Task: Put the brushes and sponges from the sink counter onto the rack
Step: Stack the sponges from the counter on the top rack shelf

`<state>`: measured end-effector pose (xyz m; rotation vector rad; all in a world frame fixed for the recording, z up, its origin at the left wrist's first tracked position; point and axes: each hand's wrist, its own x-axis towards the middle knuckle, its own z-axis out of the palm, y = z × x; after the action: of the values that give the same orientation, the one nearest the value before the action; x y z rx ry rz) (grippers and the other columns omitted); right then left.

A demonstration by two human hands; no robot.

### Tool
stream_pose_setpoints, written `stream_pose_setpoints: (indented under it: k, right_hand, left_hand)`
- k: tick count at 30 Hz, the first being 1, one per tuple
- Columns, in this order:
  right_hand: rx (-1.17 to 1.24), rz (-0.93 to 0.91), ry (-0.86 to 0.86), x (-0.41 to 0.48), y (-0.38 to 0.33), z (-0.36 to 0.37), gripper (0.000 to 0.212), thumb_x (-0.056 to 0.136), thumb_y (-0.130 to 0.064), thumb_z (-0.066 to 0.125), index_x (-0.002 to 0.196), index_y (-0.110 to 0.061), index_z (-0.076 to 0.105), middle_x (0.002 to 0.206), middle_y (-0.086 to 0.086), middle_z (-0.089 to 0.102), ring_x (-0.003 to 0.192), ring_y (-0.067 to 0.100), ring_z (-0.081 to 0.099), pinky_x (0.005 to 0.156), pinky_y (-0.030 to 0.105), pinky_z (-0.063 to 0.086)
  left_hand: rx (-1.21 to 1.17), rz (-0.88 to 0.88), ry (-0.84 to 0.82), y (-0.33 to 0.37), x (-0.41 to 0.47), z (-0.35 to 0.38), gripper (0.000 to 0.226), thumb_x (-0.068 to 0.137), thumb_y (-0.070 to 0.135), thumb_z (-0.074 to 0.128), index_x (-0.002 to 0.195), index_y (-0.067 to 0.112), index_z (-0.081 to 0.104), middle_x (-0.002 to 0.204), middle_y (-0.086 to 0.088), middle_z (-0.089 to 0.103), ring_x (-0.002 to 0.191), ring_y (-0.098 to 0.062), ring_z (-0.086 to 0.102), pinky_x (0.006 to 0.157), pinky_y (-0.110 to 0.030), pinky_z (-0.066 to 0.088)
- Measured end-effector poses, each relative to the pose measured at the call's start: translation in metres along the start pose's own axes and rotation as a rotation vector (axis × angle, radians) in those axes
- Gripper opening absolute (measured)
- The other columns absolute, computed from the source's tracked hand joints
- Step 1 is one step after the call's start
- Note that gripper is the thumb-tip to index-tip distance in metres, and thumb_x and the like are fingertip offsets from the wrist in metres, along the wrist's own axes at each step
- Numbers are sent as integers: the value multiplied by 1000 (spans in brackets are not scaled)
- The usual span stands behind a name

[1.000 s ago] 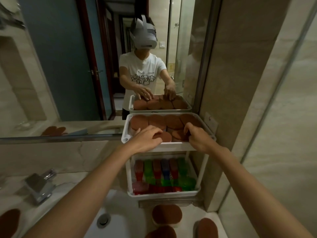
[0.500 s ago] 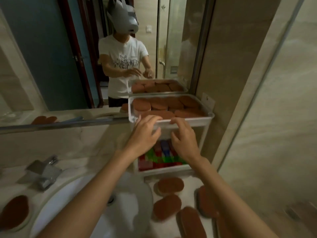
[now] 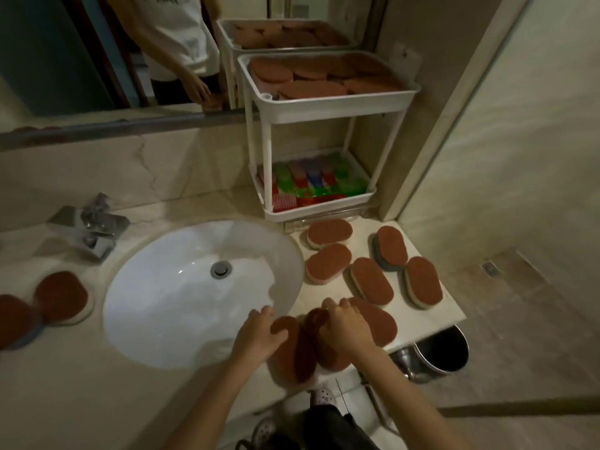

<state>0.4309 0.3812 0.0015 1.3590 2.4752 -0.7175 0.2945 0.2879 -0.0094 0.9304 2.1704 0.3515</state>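
**Both hands on sponges at the counter's front edge**

Your left hand (image 3: 259,336) curls thumb and fingers round a brown oval sponge (image 3: 293,355). Its long axis runs front to back, just right of the white round sink (image 3: 156,306). Your right hand (image 3: 344,326) curls over a second brown oval sponge (image 3: 324,352), which lies parallel and touches the first. The white two-tier plastic rack (image 3: 328,105) stands well apart.

— Where does the camera sit?
— On the person's head, tilted steeply down over the front edge of the counter (image 3: 65,368), close above the sink (image 3: 168,303).
— Facing?
— Toward the mirror (image 3: 48,60) at the back.
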Motion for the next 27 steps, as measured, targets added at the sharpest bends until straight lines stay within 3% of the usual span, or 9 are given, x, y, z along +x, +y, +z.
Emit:
stream_pose_setpoints:
  k: [3,6,13,17,19,23,27]
  right_hand:
    - [-105,39,-62,-11,3,15,55,87,-19,53,139,-22,33,133,14,41,120,37,47,101,45,40]
    - [-78,65,-41,-14,2,26,60,85,-19,56,139,-24,29,131,14,41,118,38,48,101,46,42]
    - [82,53,53,-10,4,38,59,76,-18,66,124,-16,33,113,9,63,106,34,56,91,39,44]
    - [248,113,112,-13,3,35,65,74,-12,72,126,-7,34,115,17,56,109,35,52,90,38,45]
    - [311,113,119,-13,-3,27,55,73,-10,71,119,-4,41,115,19,53,107,35,53,88,40,49]
    - [298,2,202,-5,-23,-5,48,74,-21,70,115,-6,48,115,15,54,108,32,53,91,42,50]
    - [334,-104,334,8,-51,-58,46,75,-25,69,115,-13,50,118,10,54,108,26,50,91,37,48]
  left_hand:
    - [32,-61,-59,-2,-9,19,75,83,38,63,143,12,25,138,-15,41,125,-30,48,98,-34,44]
    - [-22,-94,-27,-2,-11,27,80,80,30,68,143,10,22,136,-16,40,123,-31,49,97,-34,45]
    - [-328,-149,161,1,-18,24,63,73,15,76,125,7,42,127,-17,39,110,-34,55,88,-31,46]
    - [-499,-172,255,-1,-20,22,59,74,5,73,125,7,42,128,-18,36,111,-34,53,83,-32,46]
    - [-566,-198,289,-1,-21,19,57,75,3,72,124,7,43,127,-18,40,109,-34,53,77,-29,43]
    - [-696,-166,395,7,-23,-4,39,77,4,67,110,11,49,114,-15,60,89,-23,53,70,-26,38]
    - [-799,-32,488,29,-20,-60,40,81,5,65,117,12,48,107,-6,54,93,-20,49,76,-28,40]
